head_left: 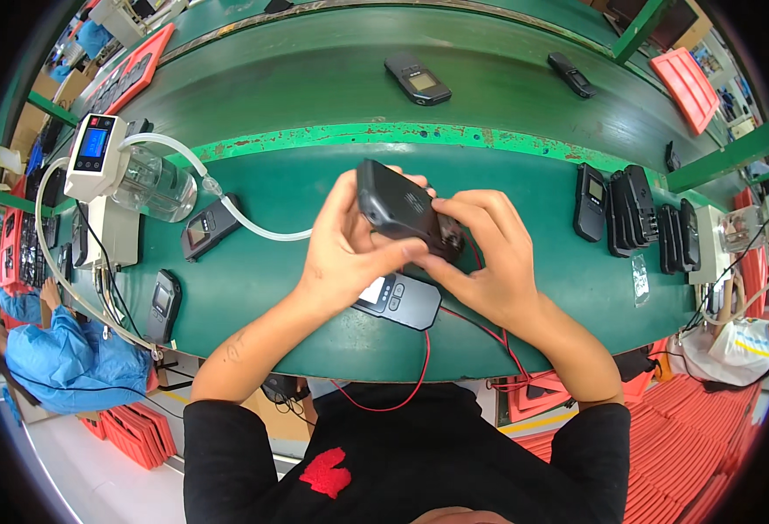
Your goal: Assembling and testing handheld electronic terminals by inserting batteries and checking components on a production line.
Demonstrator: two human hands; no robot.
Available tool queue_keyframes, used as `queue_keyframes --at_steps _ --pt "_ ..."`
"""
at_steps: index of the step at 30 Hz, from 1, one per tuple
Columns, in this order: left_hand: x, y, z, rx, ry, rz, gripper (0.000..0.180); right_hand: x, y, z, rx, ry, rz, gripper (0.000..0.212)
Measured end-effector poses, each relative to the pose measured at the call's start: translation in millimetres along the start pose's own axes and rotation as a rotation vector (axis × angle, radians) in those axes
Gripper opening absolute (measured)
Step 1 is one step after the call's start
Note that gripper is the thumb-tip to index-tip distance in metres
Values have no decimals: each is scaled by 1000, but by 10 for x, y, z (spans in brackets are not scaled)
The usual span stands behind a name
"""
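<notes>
My left hand (336, 249) is wrapped round a black handheld device (393, 205), thumb along its near edge. Its plain back, with small pale print, faces up, tilted above the table. The fingers and thumb of my right hand (494, 258) close on the device's right end; what exactly they pinch there is partly hidden. Below my hands a grey handheld meter (406, 301) with a lit screen and buttons lies on the green table. A red cable (425, 358) loops down beside it, and red wire also passes under my right hand.
At the left stands a pump unit (94, 153) with a blue display, a clear jar (153, 183) and a hose (262, 229) reaching toward my hands. Handheld meters (212, 227) lie around it. More devices (631, 205) stand at the right. Beyond is a green conveyor belt (315, 74) carrying devices.
</notes>
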State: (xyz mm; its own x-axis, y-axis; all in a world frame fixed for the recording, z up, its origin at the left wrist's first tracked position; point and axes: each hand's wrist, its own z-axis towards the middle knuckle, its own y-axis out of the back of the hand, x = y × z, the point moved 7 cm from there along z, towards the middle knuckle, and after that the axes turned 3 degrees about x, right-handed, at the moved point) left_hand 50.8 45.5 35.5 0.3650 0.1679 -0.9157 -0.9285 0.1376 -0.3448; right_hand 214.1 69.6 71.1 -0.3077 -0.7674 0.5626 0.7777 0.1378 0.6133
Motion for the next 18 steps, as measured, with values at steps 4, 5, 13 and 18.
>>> queue_keyframes --at_steps 4,5,13,18 --pt "-23 95 0 8 6 53 48 -64 14 -10 -55 -34 -1 37" --pt "-23 140 26 5 28 47 42 -138 47 -6 -84 -80 18 34" --pt "-181 646 227 -120 6 1226 12 -1136 125 -104 -134 -664 280 25" --pt "-81 571 250 153 -93 1327 17 -1336 146 -98 -169 -655 147 25"
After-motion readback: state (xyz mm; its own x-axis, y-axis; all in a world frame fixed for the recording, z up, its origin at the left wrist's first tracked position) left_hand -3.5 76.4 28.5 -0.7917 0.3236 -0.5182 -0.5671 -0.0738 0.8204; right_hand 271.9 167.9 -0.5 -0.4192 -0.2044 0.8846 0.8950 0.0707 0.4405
